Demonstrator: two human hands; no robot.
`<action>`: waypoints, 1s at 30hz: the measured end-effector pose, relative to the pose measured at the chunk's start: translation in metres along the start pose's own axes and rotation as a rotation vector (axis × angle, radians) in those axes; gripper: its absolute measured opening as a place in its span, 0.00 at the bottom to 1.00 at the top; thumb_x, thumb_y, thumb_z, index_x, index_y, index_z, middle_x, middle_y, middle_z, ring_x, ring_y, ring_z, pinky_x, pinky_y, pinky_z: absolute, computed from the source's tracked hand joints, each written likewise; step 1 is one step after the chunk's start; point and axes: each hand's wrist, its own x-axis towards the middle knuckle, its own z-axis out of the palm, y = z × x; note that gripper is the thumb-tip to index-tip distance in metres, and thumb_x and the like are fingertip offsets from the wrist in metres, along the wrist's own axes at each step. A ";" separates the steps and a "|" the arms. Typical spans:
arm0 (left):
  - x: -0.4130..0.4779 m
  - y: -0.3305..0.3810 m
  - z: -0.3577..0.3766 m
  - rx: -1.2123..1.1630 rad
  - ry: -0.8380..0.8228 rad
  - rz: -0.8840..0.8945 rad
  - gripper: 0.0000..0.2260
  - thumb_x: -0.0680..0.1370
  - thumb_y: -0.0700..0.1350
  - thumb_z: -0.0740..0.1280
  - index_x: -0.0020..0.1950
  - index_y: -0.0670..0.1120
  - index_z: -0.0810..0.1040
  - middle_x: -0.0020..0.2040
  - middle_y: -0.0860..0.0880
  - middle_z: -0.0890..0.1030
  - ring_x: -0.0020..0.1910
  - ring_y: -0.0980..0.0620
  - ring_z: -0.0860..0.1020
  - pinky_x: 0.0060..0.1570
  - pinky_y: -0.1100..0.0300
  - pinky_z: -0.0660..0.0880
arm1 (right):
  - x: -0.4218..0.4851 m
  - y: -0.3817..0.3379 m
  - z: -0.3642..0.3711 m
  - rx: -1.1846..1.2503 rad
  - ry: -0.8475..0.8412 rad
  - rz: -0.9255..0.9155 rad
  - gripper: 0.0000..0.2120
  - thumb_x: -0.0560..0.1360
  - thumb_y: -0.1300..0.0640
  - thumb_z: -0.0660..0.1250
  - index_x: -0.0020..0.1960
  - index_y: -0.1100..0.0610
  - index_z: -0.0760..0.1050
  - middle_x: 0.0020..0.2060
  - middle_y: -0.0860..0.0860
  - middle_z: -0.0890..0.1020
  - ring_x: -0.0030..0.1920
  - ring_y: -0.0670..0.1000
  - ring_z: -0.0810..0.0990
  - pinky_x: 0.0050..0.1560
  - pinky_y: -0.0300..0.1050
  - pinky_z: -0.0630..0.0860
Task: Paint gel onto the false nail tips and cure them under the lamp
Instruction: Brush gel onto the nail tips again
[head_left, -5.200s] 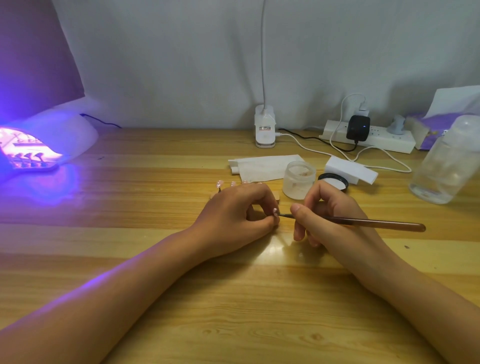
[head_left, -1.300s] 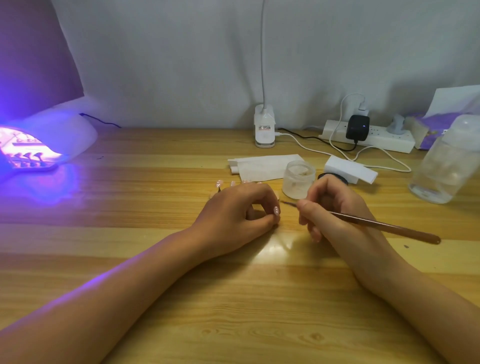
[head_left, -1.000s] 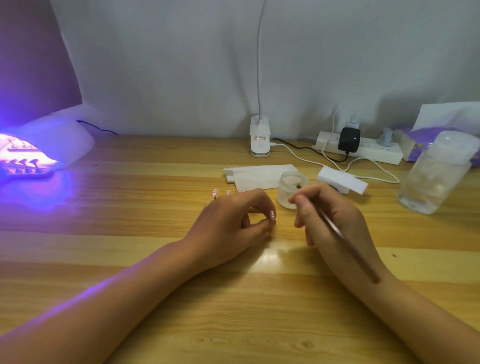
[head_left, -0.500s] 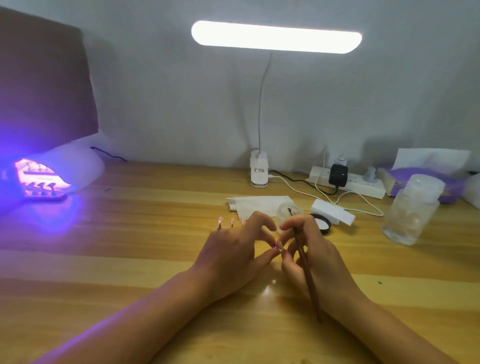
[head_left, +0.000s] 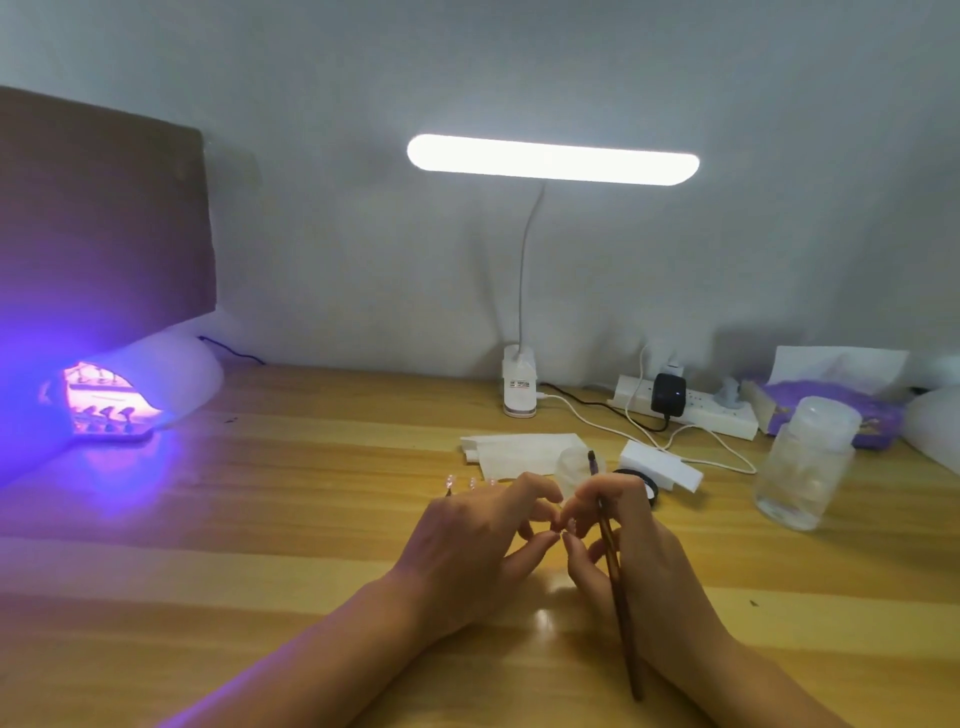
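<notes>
Our left hand (head_left: 467, 545) rests on the wooden table (head_left: 260, 545). Its thumb and forefinger are curled together, pinching a small pale nail tip (head_left: 559, 529) that the fingers mostly hide. Our right hand (head_left: 644, 566) grasps the brush (head_left: 612, 558) in curled fingers, bristle end pointing away from us and handle running back over the wrist. Its fingertips meet the left hand's at the pinched tip. We see 3 more tips (head_left: 472, 482) in a row just behind the left hand. The frosted gel jar (head_left: 571, 465) sits just beyond both hands, with a black lid (head_left: 644, 483) beside it. At far left the curing lamp (head_left: 176, 374) glows violet, with small stands inside. A desk lamp (head_left: 553, 158) shines above.
</notes>
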 end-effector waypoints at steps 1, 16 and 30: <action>0.000 -0.001 0.000 0.007 0.000 0.014 0.13 0.76 0.50 0.67 0.59 0.52 0.70 0.45 0.54 0.84 0.40 0.59 0.81 0.36 0.55 0.81 | 0.001 0.001 0.000 0.002 0.012 0.009 0.26 0.74 0.62 0.72 0.58 0.42 0.60 0.45 0.37 0.76 0.45 0.39 0.80 0.40 0.36 0.80; -0.009 -0.054 -0.006 -0.030 -0.173 -0.572 0.19 0.70 0.54 0.72 0.56 0.60 0.68 0.44 0.64 0.77 0.48 0.64 0.74 0.56 0.56 0.67 | 0.004 0.003 -0.007 -0.121 0.086 0.105 0.23 0.72 0.61 0.73 0.58 0.47 0.63 0.44 0.37 0.75 0.47 0.44 0.79 0.53 0.57 0.77; -0.005 -0.024 -0.001 -0.115 -0.223 -0.295 0.20 0.70 0.53 0.73 0.57 0.56 0.70 0.46 0.61 0.79 0.45 0.60 0.76 0.52 0.56 0.73 | 0.004 0.011 -0.005 -0.156 -0.033 0.165 0.27 0.74 0.58 0.72 0.56 0.38 0.56 0.44 0.38 0.73 0.46 0.44 0.78 0.50 0.49 0.80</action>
